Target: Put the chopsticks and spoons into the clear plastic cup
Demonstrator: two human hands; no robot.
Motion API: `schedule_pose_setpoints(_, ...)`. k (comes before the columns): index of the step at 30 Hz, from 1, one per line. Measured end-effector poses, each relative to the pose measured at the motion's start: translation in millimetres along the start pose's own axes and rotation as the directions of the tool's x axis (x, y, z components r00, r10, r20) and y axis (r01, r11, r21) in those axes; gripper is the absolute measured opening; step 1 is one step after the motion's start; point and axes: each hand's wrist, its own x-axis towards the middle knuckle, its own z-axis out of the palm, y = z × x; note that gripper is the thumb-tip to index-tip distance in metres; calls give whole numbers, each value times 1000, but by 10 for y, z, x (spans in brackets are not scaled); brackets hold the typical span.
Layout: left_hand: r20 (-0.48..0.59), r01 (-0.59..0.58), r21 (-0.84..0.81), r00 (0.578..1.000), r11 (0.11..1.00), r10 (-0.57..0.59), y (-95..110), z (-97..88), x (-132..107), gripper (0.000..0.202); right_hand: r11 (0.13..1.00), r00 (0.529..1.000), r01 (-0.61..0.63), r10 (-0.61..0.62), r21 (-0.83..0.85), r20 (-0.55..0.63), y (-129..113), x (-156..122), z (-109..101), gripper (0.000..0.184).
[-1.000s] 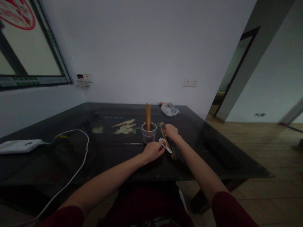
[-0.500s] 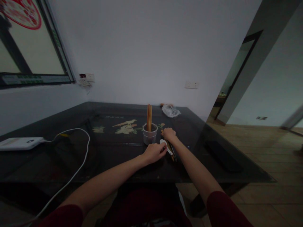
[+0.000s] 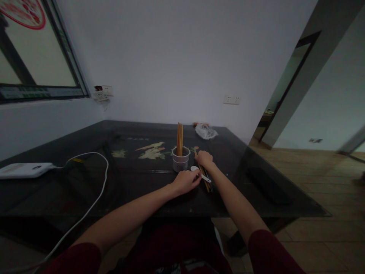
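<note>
A small white spoon [image 3: 205, 178] is pinched in my left hand [image 3: 186, 182], its bowl pointing away and its handle slanting toward the right. Beneath it, several wooden chopsticks [image 3: 207, 186] lie together on the dark table, with a darker slim piece alongside. My right hand [image 3: 204, 158] is closed around the far end of these chopsticks; their tips poke out past its fingers. Just beyond my left hand a grey-white cup [image 3: 180, 164] stands upright, with several chopsticks [image 3: 180, 139] standing in it.
On the glossy dark table [image 3: 137, 190], a white power bank [image 3: 27, 171] with a white cable [image 3: 106, 175] is at the left. A crumpled clear plastic bag [image 3: 205, 131] lies near the wall. To the right is a flat black object [image 3: 268, 185].
The spoon has turned in my left hand, its handle swinging to the right across the chopsticks. My right hand stays at the chopsticks' far end. The view has tilted slightly.
</note>
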Motion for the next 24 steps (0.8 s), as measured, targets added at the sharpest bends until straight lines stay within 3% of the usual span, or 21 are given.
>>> schedule_pose_setpoints(12,-3,1,-39,1000,999,-1,-22,24,5,16,972,991,-83,104,221,-85,253,1,-284,32)
schedule_pose_setpoints(19,1,22,-84,1000,996,-22,-26,33,10,15,929,939,-22,146,369,-311,395,-54,-457,25)
schedule_pose_setpoints(24,-36,12,-108,999,994,-16,-55,30,22,14,852,879,98,168,514,-447,472,-173,-607,24)
